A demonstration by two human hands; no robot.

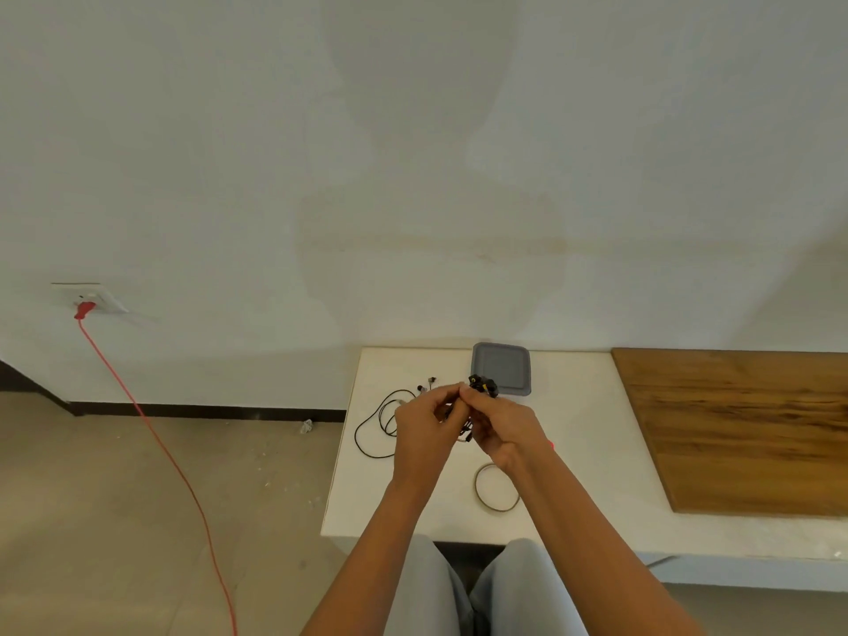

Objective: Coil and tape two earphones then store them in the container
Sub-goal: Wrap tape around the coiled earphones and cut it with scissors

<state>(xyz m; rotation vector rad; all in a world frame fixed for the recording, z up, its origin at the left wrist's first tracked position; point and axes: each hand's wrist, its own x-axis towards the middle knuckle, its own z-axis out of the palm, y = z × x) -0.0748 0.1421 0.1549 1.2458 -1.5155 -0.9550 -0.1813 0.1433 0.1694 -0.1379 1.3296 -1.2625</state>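
Head view: the left hand (424,424) and right hand (498,426) are pinched together on a dark bundle of earphone wire (482,386) held above the desk (573,433). Coiling or taping appears under way, with a second earphone (383,422) lying loose to the left. Next, tape from the roll (496,487) seems needed before storage in the grey container (501,369); the hands hide the bundle's state, and any tape on it cannot be made out.

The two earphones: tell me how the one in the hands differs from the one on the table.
The earphone in the hands is bunched into a tight coil, pinched between the left hand and right hand; the earphone on the table lies loose in wide loops, untouched. The held one shows a yellow spot; the loose one does not. Both have thin black cables.
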